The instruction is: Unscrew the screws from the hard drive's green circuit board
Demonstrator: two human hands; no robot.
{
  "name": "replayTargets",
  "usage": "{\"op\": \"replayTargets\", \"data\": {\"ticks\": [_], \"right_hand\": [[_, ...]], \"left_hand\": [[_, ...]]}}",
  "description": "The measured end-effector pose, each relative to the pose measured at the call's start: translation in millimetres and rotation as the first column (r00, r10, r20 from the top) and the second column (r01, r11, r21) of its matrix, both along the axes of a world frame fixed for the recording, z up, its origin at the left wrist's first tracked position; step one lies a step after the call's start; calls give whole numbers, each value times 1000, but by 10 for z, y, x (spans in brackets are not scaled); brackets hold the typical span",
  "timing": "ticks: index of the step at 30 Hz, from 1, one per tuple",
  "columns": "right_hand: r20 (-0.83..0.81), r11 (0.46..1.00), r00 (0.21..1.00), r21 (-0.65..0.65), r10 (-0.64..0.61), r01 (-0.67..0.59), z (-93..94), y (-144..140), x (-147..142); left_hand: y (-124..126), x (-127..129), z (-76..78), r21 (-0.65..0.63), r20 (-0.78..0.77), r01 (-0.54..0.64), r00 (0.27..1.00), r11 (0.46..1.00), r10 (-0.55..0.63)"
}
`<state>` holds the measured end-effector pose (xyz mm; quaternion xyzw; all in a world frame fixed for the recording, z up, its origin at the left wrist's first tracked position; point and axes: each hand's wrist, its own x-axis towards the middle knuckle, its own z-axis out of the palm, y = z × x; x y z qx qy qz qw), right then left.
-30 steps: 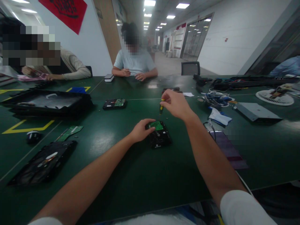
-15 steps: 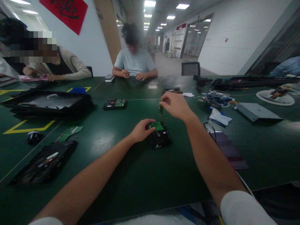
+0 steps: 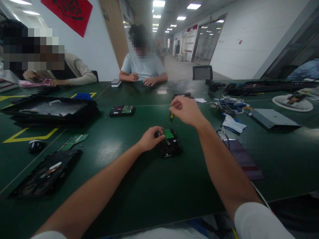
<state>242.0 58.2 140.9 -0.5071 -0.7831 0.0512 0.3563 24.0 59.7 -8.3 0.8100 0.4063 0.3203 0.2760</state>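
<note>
Right hand [image 3: 186, 110] pinches a slim yellow-and-dark screwdriver [image 3: 171, 117] upright; left hand [image 3: 150, 138], fingers clamped, grips a rectangular black-and-green hard drive [image 3: 170, 146]

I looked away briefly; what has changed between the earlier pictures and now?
The right hand has shifted its grip on the screwdriver, now hiding the handle's top. Nothing was visibly taken or let go. The left hand stays on the hard drive, which lies as before.
</note>
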Motion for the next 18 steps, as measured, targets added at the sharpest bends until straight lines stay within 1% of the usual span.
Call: {"op": "replayTargets", "data": {"ticks": [2, 8, 12, 14, 18], "right_hand": [[-12, 1000, 1000, -16, 1, -1, 11, -17, -8], [-4, 998, 998, -27, -63, 63, 53, -52, -19], [-23, 996, 997, -33, -78, 77, 72, -66, -13], [-52, 996, 997, -68, -53, 49, 70, -71, -14], [-152, 980, 987, -181, 57, -85, 49, -71, -25]], "left_hand": [[-6, 2, 8, 4, 5, 6, 1000, 1000, -6], [-11, 4, 21, 4, -3, 7, 1000, 1000, -7], [-3, 1, 16, 2, -1, 7, 1000, 1000, -7], [0, 0, 12, 8, 0, 12, 1000, 1000, -12], [0, 2, 10, 21, 6, 16, 1000, 1000, -16]]}}
